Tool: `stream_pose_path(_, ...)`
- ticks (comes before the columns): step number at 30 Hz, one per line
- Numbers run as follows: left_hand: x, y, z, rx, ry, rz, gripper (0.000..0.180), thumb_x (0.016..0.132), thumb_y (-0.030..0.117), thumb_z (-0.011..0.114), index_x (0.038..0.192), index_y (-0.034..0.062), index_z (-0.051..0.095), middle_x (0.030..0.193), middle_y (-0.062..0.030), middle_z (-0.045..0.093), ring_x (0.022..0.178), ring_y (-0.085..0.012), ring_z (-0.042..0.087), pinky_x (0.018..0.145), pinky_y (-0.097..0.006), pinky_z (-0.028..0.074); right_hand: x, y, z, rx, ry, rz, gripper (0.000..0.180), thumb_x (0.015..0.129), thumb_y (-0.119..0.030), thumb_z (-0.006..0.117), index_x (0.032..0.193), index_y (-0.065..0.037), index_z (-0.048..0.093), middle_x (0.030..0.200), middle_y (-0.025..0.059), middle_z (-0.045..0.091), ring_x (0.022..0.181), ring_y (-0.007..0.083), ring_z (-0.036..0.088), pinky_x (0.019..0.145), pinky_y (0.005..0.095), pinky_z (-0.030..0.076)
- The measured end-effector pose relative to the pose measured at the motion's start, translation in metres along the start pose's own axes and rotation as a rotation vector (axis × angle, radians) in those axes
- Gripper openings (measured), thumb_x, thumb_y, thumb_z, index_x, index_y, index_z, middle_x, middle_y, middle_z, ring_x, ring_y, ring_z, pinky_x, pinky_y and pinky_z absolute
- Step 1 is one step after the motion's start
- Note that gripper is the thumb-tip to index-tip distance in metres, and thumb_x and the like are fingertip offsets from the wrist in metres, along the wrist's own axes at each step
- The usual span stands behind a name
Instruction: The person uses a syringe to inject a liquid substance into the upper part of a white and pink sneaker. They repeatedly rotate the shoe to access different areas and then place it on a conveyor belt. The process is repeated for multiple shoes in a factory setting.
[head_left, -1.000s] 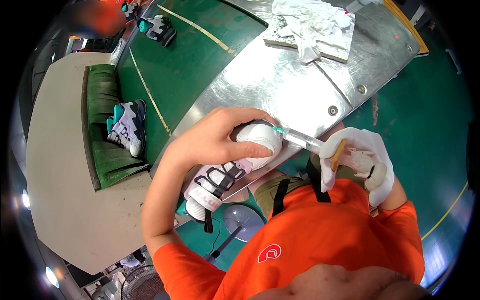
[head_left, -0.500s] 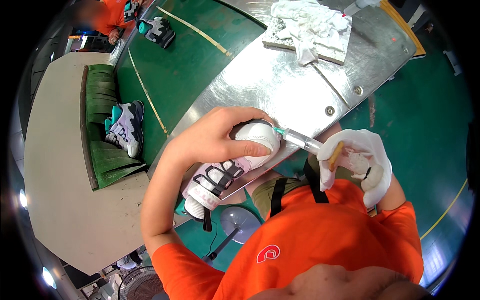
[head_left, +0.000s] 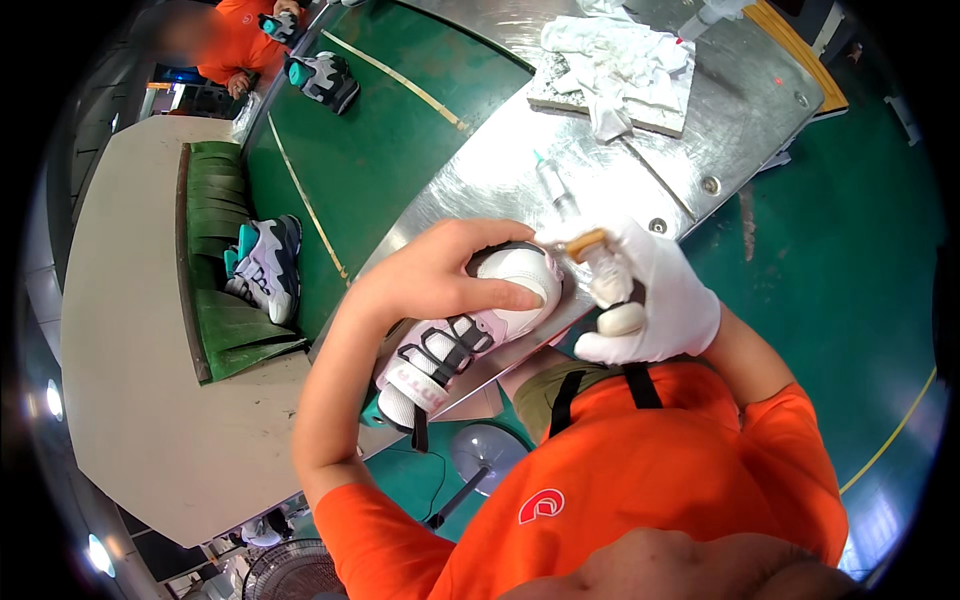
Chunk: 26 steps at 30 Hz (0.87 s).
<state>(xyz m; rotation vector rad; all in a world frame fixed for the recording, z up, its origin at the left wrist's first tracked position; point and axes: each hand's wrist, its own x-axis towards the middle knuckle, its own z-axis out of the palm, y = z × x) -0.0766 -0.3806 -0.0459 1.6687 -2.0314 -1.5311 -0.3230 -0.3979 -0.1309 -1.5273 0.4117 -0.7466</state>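
Note:
My bare left hand (head_left: pixel 425 275) grips a white and pink sneaker (head_left: pixel 522 270), its thumb across the white toe and its fingers round the far side. The shoe rests at the near edge of the metal table, its black-laced tongue end toward the lower left. My right hand (head_left: pixel 675 305), in a white glove, is closed on a clear syringe (head_left: pixel 554 184). The syringe's green tip points up and away, apart from the shoe. A tan piece (head_left: pixel 587 243) also shows within the right hand's grip; its kind is unclear.
Crumpled white cloths (head_left: pixel 615 70) lie on a pale slab (head_left: pixel 655 118) on the metal table (head_left: pixel 480 160). On the left, one sneaker (head_left: pixel 270 265) lies by green flaps (head_left: pixel 212 195), another (head_left: pixel 325 82) on the green belt (head_left: pixel 395 130). A co-worker in orange (head_left: pixel 240 45) holds a shoe at the far left.
My right hand has moved left and turned, swinging the syringe tip off the toe to point up and away. My left hand keeps its hold on the sneaker.

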Motion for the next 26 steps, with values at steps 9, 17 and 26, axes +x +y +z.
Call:
stream_pose_path(9,-0.001,-0.007,-0.008,-0.089,0.03,0.026,0.051,0.079,0.025,0.08,0.121,0.0005,0.063,0.108,-0.0143,0.069,0.1,-0.0222,0.063,0.09,-0.033,0.049,0.004,0.007,-0.01,-0.176,0.095,-0.374,0.08,0.062,-0.023,0.09,0.128,-0.002,0.049,0.106,0.0105,0.065,0.095,0.0232,0.066,0.086,0.0315,0.052)
stream_pose_path(17,-0.07,-0.046,-0.043,-0.405,0.636,0.053,0.046,0.081,0.017,0.075,0.121,-0.0023,0.062,0.109,-0.0067,0.066,0.099,-0.014,0.062,0.089,-0.029,0.049,0.016,0.048,-0.019,-0.152,0.281,-0.237,0.078,0.064,-0.008,0.083,0.131,-0.005,0.044,0.113,0.0081,0.06,0.098,0.0166,0.06,0.086,0.0308,0.051)
stream_pose_path(26,-0.164,-0.266,-0.098,-0.685,1.956,-0.007,0.048,0.094,0.03,0.067,0.135,0.0085,0.054,0.115,-0.0091,0.063,0.092,-0.0189,0.064,0.062,-0.032,0.056,0.022,0.077,-0.023,-0.209,0.467,-0.16,0.08,0.067,0.0,0.077,0.137,-0.01,0.042,0.111,0.007,0.05,0.092,0.0149,0.059,0.076,0.0264,0.052)
